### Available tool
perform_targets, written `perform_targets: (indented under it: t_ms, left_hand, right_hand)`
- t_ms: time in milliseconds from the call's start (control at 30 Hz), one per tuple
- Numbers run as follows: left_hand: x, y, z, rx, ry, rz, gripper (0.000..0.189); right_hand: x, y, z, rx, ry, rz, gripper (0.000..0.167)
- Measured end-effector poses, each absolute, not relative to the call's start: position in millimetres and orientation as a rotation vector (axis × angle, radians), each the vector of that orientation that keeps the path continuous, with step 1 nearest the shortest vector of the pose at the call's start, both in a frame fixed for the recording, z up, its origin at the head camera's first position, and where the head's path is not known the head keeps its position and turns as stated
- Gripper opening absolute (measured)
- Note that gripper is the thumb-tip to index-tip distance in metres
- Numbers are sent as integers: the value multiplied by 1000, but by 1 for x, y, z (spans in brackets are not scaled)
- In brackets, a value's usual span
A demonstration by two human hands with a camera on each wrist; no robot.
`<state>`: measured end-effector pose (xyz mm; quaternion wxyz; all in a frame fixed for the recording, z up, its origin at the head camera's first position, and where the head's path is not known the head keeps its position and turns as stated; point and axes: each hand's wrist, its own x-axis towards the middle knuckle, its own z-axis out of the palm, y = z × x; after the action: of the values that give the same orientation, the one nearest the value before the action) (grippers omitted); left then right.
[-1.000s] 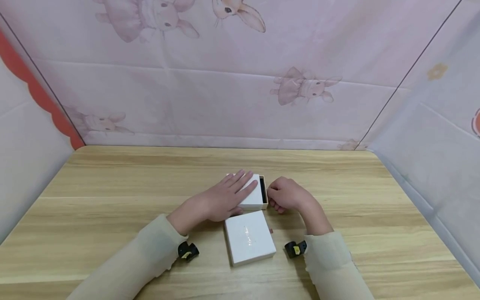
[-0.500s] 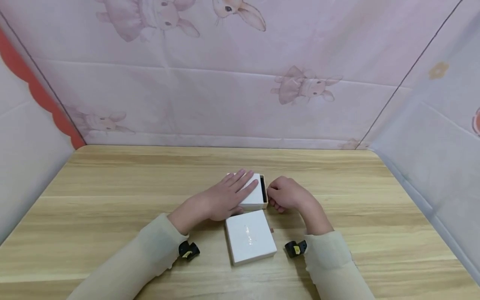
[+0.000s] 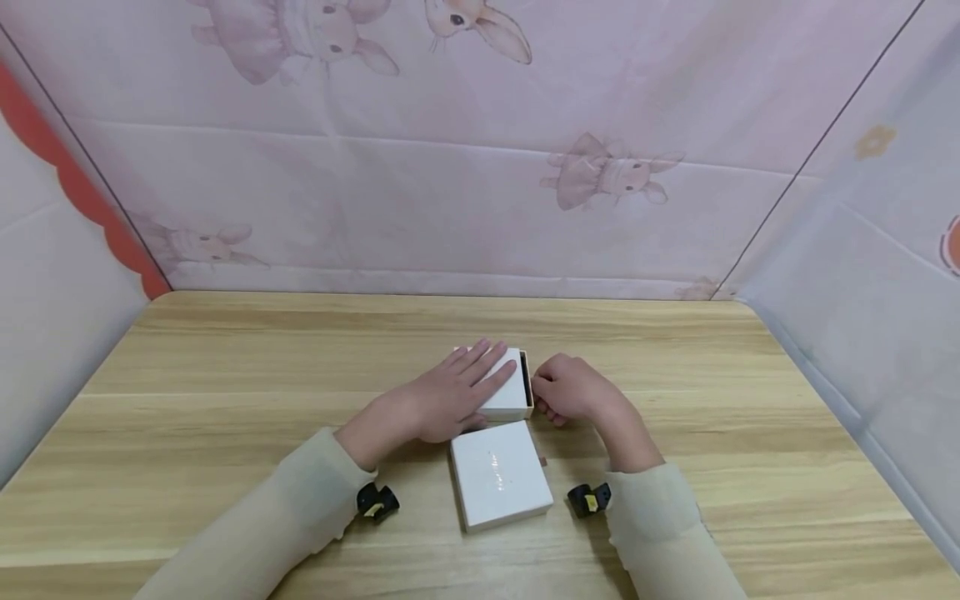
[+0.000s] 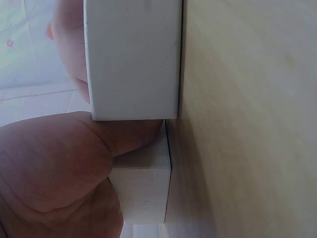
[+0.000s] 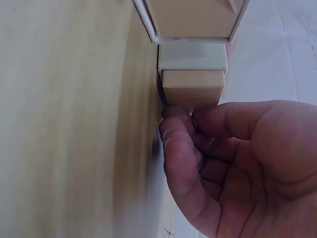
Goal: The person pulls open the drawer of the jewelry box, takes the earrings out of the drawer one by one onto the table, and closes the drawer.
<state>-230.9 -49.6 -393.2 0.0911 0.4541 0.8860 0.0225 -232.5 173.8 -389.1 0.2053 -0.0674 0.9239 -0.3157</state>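
A white drawer box (image 3: 504,392) lies on the table, its drawer (image 3: 528,379) slid a little out to the right, with a dark strip showing inside. My left hand (image 3: 450,396) rests spread over the box's top; in the left wrist view its thumb (image 4: 133,136) lies along the box's near side. At the drawer's tan front face (image 5: 193,94), my right hand (image 3: 573,387) has its thumb and forefinger pinched together, seemingly on a pull tab that the fingertips mostly hide. A second white box (image 3: 501,477) with gold lettering lies just in front, shut, a small brown tab (image 3: 543,461) at its right.
Wooden table (image 3: 262,350) spreads around both boxes. A pale pink curtain (image 3: 390,208) with printed rabbits stands behind the table's back edge. Black wrist devices (image 3: 377,502) sit at both cuffs.
The drawer has slid slightly left into its sleeve, and my right hand has shifted left with it. My left hand and the second box stay in place.
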Motion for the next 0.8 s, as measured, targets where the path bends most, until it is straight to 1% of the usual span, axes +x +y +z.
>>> perform_targets:
  t_ms: [800]
  left_hand:
    - [-230, -49, -392, 1332, 2635, 32, 76]
  right_hand:
    - [-230, 168, -388, -198, 2566, -899, 35]
